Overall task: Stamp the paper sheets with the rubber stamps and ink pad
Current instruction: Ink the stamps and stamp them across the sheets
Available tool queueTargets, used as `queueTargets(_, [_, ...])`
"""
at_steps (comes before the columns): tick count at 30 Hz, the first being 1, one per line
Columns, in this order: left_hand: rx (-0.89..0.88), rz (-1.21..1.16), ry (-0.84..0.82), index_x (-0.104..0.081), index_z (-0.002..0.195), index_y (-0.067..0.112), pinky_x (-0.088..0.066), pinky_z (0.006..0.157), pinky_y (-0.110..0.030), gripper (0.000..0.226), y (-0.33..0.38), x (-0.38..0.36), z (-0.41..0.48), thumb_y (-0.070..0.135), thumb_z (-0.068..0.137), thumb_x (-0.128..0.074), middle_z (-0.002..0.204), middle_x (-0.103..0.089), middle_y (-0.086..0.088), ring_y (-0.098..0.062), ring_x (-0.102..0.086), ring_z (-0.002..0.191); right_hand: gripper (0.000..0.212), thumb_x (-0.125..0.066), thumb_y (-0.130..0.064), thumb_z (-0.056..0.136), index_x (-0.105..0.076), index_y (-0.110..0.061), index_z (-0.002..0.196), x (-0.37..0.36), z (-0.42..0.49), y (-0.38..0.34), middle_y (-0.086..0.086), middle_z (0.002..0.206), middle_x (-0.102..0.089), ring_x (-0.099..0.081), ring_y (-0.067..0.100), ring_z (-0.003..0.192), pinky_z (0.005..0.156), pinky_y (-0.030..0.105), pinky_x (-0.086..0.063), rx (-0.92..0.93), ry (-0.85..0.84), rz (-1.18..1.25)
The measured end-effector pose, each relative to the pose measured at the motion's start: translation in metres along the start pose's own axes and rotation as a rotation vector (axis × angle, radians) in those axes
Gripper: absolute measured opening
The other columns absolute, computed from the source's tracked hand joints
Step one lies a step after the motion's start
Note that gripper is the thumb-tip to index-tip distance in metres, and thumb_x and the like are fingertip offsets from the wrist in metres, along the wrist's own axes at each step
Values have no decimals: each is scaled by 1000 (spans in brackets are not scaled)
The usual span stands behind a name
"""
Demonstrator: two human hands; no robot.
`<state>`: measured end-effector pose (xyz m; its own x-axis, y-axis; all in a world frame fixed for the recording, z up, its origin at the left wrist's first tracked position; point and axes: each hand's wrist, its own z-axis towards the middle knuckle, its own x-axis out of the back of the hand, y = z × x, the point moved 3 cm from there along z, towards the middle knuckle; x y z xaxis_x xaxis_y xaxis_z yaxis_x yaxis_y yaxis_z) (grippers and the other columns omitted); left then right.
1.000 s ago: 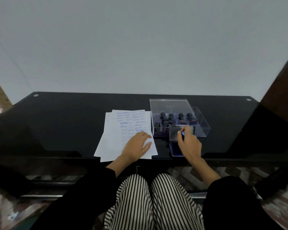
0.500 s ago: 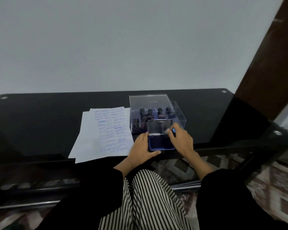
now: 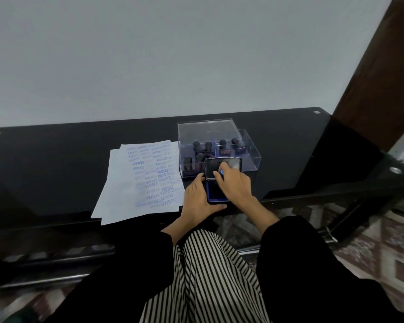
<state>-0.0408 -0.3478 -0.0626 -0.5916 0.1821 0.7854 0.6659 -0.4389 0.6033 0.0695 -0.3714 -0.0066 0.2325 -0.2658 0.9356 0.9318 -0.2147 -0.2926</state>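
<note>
Several white paper sheets (image 3: 135, 183), covered in blue stamp marks, lie on the black glass table (image 3: 56, 159). To their right stands a clear plastic box (image 3: 250, 157) with several dark rubber stamps (image 3: 222, 145) inside. In front of the box sits the blue ink pad (image 3: 214, 194), its shiny lid (image 3: 211, 169) raised upright. My left hand (image 3: 196, 199) grips the pad's left side, thumb along its front edge. My right hand (image 3: 236, 185) reaches over the pad, its fingers against the lid's inner face, with a small blue spot at one fingertip. The pad's surface is mostly hidden.
The table's front edge runs just under my wrists, with my striped trousers and black sleeves below it. A plain grey wall stands behind the table. A dark wooden post (image 3: 378, 73) rises at the right. Patterned floor shows at the lower right.
My left hand left the paper sheets and took hold of the ink pad's left side. My right hand shifted from the lid's right edge to its inner face. The view turned right.
</note>
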Motion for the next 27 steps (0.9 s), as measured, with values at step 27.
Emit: queueTargets(27, [-155, 351, -123, -13, 149, 10, 4, 118, -38, 76, -18, 9, -19, 58, 92, -32, 158, -4, -6, -19, 4, 146, 28, -38, -36, 98, -51, -12, 105, -1, -7, 7, 11, 94, -66, -63, 30, 85, 63, 31, -39, 7, 15, -6])
